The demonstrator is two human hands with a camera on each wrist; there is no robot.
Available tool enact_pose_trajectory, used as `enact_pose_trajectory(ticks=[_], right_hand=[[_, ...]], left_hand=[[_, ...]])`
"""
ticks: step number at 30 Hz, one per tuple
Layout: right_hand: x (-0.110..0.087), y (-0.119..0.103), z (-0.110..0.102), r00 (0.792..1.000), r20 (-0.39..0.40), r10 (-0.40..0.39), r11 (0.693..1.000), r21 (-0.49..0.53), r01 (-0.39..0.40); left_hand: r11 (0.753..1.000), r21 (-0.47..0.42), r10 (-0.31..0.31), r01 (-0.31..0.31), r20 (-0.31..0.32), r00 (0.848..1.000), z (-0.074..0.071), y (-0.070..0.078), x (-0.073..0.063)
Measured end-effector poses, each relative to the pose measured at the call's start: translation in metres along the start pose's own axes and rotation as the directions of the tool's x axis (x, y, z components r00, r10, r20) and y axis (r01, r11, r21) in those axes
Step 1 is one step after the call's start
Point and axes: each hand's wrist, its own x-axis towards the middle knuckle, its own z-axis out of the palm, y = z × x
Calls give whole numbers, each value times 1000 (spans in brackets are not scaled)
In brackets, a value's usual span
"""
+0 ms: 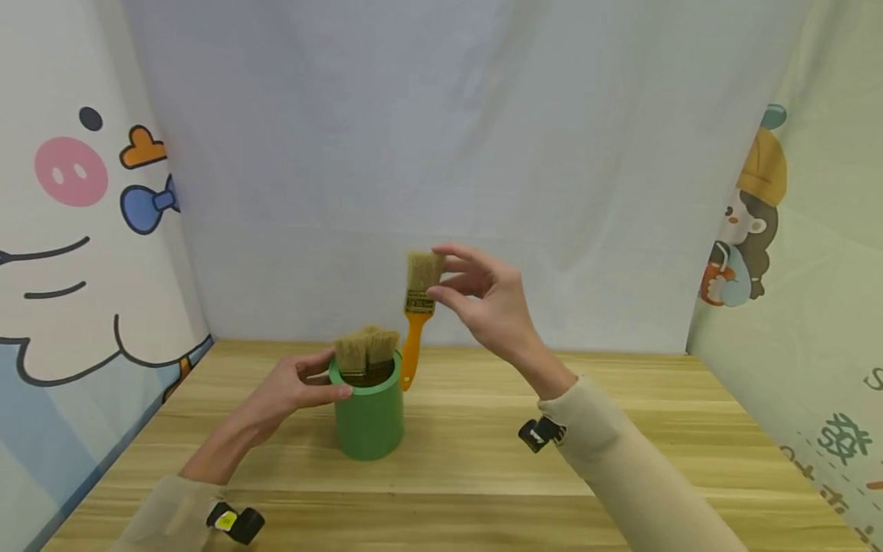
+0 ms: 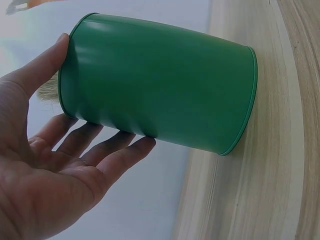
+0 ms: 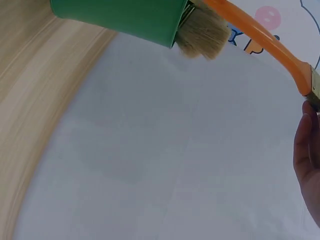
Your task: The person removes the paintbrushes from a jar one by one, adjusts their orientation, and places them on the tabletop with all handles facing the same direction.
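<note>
Green cylindrical container point(image 1: 369, 425), upright on the wood-grain counter point(image 1: 510, 437), mouth facing up. Inside: paintbrushes standing bristles-up, at least two, left brush point(image 1: 350, 357) and right brush point(image 1: 382, 348), side by side, tan bristles poking above the rim, dark ferrules partly visible just inside; another tuft shows behind them, exact count unclear. Handles of these hidden by the container wall. Left hand point(image 1: 295, 387) at the container's upper left: grip grasping the container near the rim, thumb on one side, fingers spread along the other in the left wrist view. Right hand point(image 1: 493, 303) up in the air, right of the container and higher: grip pinching the orange-handled brush point(image 1: 415, 322) between thumb and fingers around ferrule and bristles. That brush is outside the container, bristles up, handle pointing down and slightly tilted, handle end just beside the rim on the right in the head view; can't tell whether they touch. Pale cloth point(image 1: 441, 153) hangs behind the counter, printed cartoon panels on both sides.
</note>
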Motion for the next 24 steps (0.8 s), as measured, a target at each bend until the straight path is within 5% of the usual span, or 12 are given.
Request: enact_pose_trajectory(ticks=[7,17,24], right_hand=[[-24,20,-20,981,21,194,980,-37,-193],[-64,56,-28,888,68,454,891,-56,-451],[-80,72,-23,842,109,528,849,-48,-526]], left_hand=[[1000,3,-5,5,-2,1000,0,1,-1],[1000,14,10,-10,-2,1000,0,0,-1],[1000,22,18,-18,4,1000,0,0,0]])
